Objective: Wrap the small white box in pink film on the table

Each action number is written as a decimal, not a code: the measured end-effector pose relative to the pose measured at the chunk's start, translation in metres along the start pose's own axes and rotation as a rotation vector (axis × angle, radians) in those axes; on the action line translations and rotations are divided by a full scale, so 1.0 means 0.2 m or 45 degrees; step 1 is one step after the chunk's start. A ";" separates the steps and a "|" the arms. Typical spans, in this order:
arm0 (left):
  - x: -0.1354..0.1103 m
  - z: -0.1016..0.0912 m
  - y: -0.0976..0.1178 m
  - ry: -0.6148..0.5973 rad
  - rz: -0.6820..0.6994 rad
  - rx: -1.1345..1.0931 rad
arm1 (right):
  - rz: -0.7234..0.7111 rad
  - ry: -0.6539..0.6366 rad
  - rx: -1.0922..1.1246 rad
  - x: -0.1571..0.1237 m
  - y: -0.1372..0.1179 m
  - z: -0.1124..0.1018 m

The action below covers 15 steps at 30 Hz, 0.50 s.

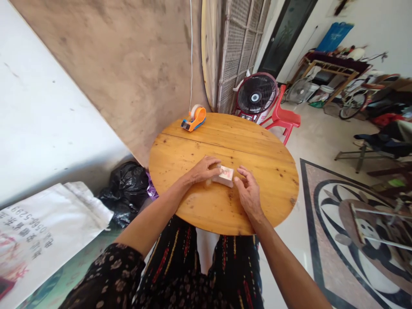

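Note:
A small white box-shaped block with a pinkish printed top (226,173) lies near the middle of the round wooden table (267,159). At its left end is my left hand (205,170), fingers stretched out and the thumb reaching to the block's edge; whether it presses on it I cannot tell. Something blurred and see-through shows just below that thumb. My right hand (249,189) is to the right of the block, fingers apart and slightly curved, with nothing in it. A small gap seems to separate its thumb from the block.
An orange and blue tape dispenser (195,118) stands at the table's far left edge. Beyond the table are a dark red fan (257,95) and a red plastic chair (285,116). Black plastic bags (126,186) and a white sack (58,210) lie on the left.

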<state>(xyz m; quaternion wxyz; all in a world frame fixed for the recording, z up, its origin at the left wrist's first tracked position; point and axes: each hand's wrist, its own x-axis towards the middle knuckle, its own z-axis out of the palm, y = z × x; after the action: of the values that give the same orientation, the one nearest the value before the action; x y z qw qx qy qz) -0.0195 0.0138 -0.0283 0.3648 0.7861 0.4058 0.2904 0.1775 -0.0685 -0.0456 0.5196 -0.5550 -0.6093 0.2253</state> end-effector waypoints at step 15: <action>0.00 0.01 -0.02 -0.113 0.026 -0.093 | 0.007 -0.304 -0.222 0.08 0.04 0.05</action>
<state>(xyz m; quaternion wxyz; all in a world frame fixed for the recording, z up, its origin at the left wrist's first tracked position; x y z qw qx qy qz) -0.0188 0.0151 -0.0326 0.4079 0.7884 0.3705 0.2735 0.1745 -0.0494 -0.0501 0.3927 -0.5690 -0.6824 0.2374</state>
